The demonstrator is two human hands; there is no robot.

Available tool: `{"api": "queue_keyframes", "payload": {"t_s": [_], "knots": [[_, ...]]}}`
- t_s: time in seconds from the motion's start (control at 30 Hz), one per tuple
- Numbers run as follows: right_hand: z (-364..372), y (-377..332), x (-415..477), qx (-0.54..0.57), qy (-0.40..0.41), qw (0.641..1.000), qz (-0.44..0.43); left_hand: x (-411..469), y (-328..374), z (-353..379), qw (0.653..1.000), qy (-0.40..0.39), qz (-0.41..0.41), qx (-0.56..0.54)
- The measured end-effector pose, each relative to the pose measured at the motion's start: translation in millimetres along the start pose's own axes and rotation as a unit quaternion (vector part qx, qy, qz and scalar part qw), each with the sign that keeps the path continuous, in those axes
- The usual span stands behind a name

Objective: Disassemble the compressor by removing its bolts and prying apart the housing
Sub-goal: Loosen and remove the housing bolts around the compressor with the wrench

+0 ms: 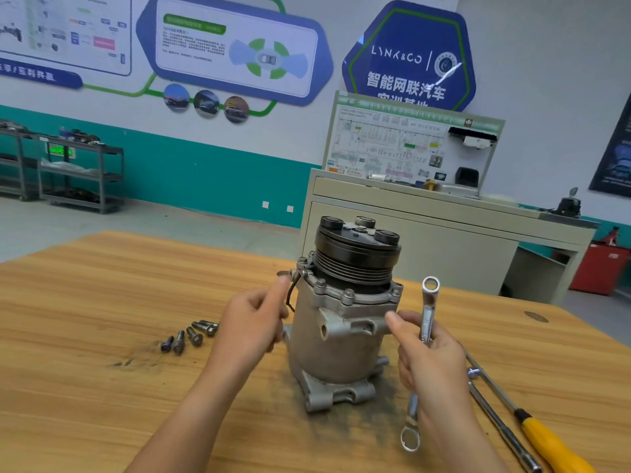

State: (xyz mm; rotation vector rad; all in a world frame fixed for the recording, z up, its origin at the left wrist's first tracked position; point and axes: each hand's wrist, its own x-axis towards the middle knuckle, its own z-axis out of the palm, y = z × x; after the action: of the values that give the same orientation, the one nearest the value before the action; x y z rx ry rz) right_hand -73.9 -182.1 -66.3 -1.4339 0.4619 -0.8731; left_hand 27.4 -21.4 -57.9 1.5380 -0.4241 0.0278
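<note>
The compressor point(341, 322) stood upright on the counter point(102, 302), pulley side up, with several loose bolts point(191, 336) lying to its left. My right hand point(426, 360) grasped a ring wrench point(426, 322) just beside the housing. My left hand point(252, 322) was at the small wire point(289, 293), and I could not tell whether it pinched it.

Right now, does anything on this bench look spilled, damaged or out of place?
Yes. Dark gritty grime is smeared on the wooden table around the base of the compressor and beside the loose bolts; it looks shed from the part, not damage. A small dark mark sits near the table's far right edge. Nothing else stands out.
</note>
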Motion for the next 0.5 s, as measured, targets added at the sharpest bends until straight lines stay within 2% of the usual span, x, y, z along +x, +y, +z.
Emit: {"api": "queue_keyframes", "payload": {"t_s": [0.07,0.13,0.3,0.5], "knots": [[2.9,3.0,-3.5,0.002,0.0,1.0,0.009,10.7,-12.1,-0.5,0.995,0.082,0.029,-0.04],[3.0,4.9,-3.8,0.01,0.008,1.0,0.019,21.2,-21.3,0.7,0.994,0.1,0.032,-0.044],[-0.9,6.5,-5.7,0.032,0.008,0.998,0.045,46.8,-17.5,18.8,0.999,-0.011,-0.03,-0.034],[-1.3,6.8,-9.3,0.047,0.0,0.997,0.06,63.5,-12.3,25.7,0.995,-0.026,-0.093,-0.015]]}}
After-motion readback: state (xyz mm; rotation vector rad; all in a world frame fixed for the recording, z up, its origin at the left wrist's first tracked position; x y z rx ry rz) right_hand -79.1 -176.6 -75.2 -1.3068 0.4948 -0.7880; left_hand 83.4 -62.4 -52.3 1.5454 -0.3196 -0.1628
